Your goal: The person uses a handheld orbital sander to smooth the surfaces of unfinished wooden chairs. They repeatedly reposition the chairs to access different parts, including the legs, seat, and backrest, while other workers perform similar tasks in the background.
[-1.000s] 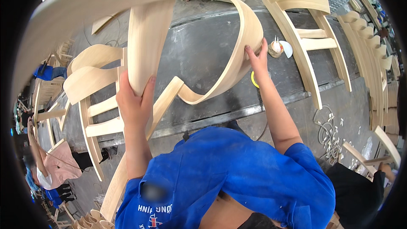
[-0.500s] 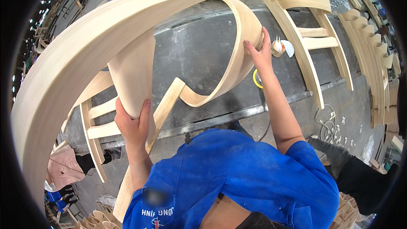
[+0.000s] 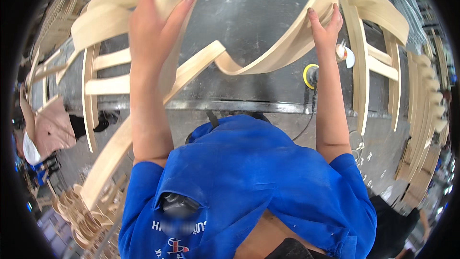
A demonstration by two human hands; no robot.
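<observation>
Both hands hold up a pale, bare wooden chair frame [image 3: 268, 60] with curved parts, raised over a dark worktable [image 3: 225, 24]. My left hand [image 3: 155, 33], somewhat blurred, is wrapped around a broad, rounded upright piece of it. With thumb and fingers, my right hand [image 3: 327, 31] grips the wide curved band on the frame's right side. A slimmer bent strip runs from that band down to the left, passing behind my left forearm. The top of the frame lies outside the picture.
Beneath my right forearm, a yellow-rimmed round sander [image 3: 309, 77] with a cord sits on the table. Chair frames stand at left [image 3: 91, 84] and right [image 3: 362, 74]. Stacked curved parts [image 3: 417, 120] line the far right. A person in pink [image 3: 52, 129] is at left, another in black [image 3: 390, 220] lower right.
The chair frame and both hands have moved up in the picture, and the large arching piece at left has gone out of view. The surroundings have shifted too. Both grips stay.
</observation>
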